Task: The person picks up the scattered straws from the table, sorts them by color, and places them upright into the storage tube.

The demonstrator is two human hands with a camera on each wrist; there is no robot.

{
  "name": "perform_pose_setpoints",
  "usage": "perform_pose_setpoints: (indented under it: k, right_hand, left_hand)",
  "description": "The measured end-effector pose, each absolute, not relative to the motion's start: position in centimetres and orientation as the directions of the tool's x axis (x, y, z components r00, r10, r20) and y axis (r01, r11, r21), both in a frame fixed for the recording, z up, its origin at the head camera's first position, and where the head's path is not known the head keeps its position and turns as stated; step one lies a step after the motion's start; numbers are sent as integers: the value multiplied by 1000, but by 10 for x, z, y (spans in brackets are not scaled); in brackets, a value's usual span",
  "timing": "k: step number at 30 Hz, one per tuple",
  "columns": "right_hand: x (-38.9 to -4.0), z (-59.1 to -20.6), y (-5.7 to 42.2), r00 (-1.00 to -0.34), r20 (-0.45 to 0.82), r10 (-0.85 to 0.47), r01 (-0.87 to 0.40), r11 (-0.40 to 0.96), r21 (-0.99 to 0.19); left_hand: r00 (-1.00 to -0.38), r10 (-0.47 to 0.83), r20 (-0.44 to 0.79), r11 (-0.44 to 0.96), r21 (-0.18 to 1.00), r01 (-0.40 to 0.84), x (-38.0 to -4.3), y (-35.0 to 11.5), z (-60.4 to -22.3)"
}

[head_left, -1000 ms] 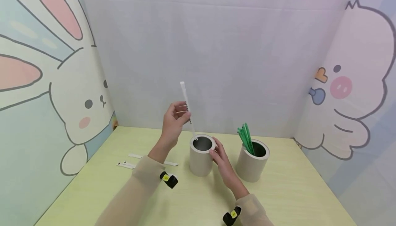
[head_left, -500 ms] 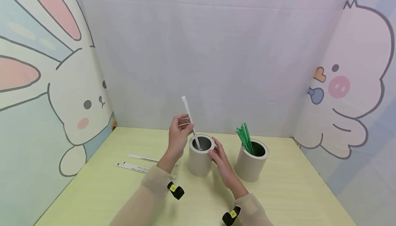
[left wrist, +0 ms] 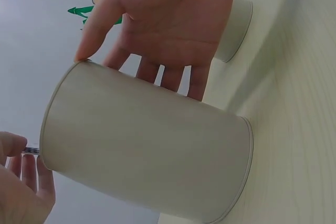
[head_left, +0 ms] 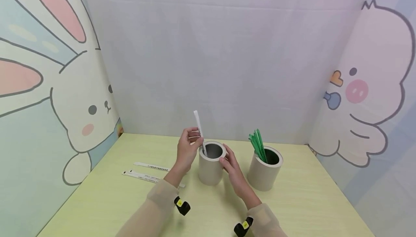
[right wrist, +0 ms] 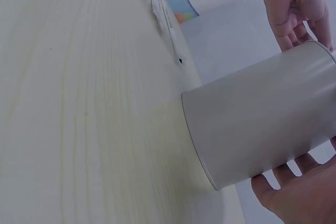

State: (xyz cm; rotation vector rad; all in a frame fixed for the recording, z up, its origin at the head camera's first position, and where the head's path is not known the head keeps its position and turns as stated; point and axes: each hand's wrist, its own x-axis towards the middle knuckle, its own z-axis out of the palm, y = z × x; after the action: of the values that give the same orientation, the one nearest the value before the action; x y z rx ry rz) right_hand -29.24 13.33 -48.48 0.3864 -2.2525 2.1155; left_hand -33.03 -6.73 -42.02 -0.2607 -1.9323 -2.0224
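Note:
A white paper-wrapped straw [head_left: 199, 123] with dark print leans into the left beige cylindrical holder [head_left: 210, 172], its lower end inside the rim. My left hand [head_left: 187, 150] pinches the straw between thumb and fingers, just above the holder's left edge. On the other side, my right hand [head_left: 234, 170] holds the holder, thumb near the rim and fingers behind the wall. Up close in the left wrist view, the holder [left wrist: 147, 140] stands between the right hand [left wrist: 173, 19] and the left hand [left wrist: 26, 187]. How deep the straw reaches is hidden.
A second beige holder [head_left: 264, 179] stands at right with several green stick-like items [head_left: 258, 145] in it. Several white wrapped straws [head_left: 143, 175] lie on the pale wooden table [head_left: 308, 201] at left, partly behind the left forearm. A grey cloth [head_left: 211, 56] hangs behind.
The left hand has come down and slightly right, lowering the straw from the holder's rim into its opening. The straw now leans by the left inner rim. My right hand stays on the holder.

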Motion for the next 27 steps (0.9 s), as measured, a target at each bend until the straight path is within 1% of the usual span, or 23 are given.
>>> perform_pose_setpoints:
  k: [7, 9, 15, 20, 23, 27]
  right_hand:
    - [-292, -485, 133, -969, 190, -159, -198, 38, -980]
    - [-292, -485, 133, -969, 188, -161, -197, 37, -980]
    - [-292, -484, 133, -966, 202, -161, -210, 36, -977]
    - [-293, -485, 133, -966, 201, -162, -210, 38, -977]
    - [-293, -485, 133, -966, 198, -164, -207, 39, -978]
    - [-292, -486, 133, -966, 200, -163, -209, 35, -977]
  left_hand:
    - [-933, -72, 353, -4, 935, 354, -332, -82, -415]
    - [-930, -49, 365, 29, 931, 364, -332, -90, -411]
    - [-903, 44, 427, 217, 878, 426, -331, -124, -400]
    - [-876, 126, 465, 366, 799, 477, -336, -156, -405]
    - [-864, 198, 462, 457, 736, 499, -339, -175, -414]
    - [-857, 287, 427, 545, 663, 513, -341, -197, -428]
